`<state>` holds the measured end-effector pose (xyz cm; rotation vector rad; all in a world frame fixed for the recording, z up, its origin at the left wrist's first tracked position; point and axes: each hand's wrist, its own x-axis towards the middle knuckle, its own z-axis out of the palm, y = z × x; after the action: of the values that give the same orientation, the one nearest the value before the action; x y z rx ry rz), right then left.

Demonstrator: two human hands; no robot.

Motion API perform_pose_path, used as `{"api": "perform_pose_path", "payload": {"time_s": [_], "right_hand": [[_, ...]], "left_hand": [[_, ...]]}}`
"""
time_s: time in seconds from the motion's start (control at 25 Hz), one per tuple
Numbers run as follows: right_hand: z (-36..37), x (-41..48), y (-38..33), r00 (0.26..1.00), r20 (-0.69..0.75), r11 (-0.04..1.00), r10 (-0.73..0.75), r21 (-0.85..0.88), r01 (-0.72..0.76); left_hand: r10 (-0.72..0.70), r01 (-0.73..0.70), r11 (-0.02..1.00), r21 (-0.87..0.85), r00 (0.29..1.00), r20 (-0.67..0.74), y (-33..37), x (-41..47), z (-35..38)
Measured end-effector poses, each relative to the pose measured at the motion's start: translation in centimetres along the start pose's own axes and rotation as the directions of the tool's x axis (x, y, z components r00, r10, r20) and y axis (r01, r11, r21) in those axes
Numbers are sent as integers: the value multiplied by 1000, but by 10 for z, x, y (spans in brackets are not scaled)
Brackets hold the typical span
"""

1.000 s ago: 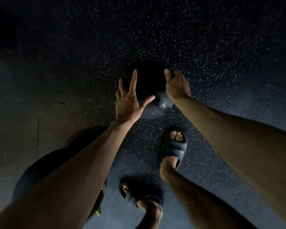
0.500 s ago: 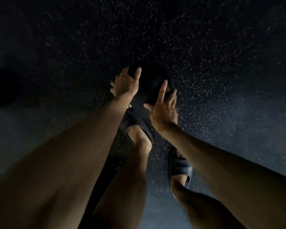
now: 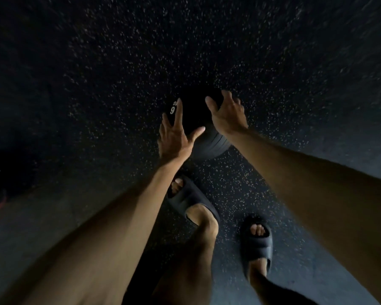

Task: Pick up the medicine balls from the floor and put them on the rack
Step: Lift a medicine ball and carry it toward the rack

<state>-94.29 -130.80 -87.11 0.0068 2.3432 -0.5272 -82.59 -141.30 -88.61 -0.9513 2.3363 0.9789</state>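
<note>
On speckled floor [image 3: 273,62]: right grip [image 3: 228,116] cups medicine ball [image 3: 195,111]; left grip [image 3: 175,137] spread open.

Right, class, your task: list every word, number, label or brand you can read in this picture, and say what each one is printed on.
"9": a white digit on the upper left of the black medicine ball; it could be a 6 if the ball lies turned.
Small white print just above that digit, on the same ball: too blurred to read.
The slides and the speckled floor: no text to be seen.
</note>
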Motion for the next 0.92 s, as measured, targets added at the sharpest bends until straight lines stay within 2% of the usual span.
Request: {"api": "perform_pose_path", "payload": {"time_s": [0.08, 0.16, 0.24, 0.32, 0.52, 0.64, 0.72, 0.8, 0.92], "right_hand": [[0, -24, 14, 984, -41, 984, -175, -45, 173], [7, -49, 28, 968, -1, 964, -251, -88, 250], [15, -51, 25, 975, 30, 969, -219, -109, 221], [12, -32, 4, 986, 11, 980, -166, -112, 167], [-36, 38, -44, 991, 120, 992, -51, -113, 64], [-68, 97, -85, 979, 198, 987, 37, -160, -5], [-78, 136, -111, 977, 204, 990, 67, -134, -40], [-81, 164, -130, 990, 135, 995, 50, -90, -38], [-83, 169, -127, 992, 4, 991, -129, -44, 129]], "left_hand": [[-69, 69, 997, -42, 998, -4, 15, 29, -16], [-140, 137, 982, -129, 990, -9, 30, 64, -35], [-200, 200, 966, -161, 980, 21, 42, 91, -55], [-193, 196, 971, -134, 981, 34, 52, 108, -67], [21, -28, 988, -154, 999, -47, 43, 90, -57], [125, -128, 990, -57, 991, -51, 39, 74, -50], [80, -84, 994, -64, 995, -64, 52, 90, -54], [-14, 6, 996, -84, 996, -93, 70, 122, -70], [-113, 105, 983, -149, 993, -47, 89, 177, -99]]}}
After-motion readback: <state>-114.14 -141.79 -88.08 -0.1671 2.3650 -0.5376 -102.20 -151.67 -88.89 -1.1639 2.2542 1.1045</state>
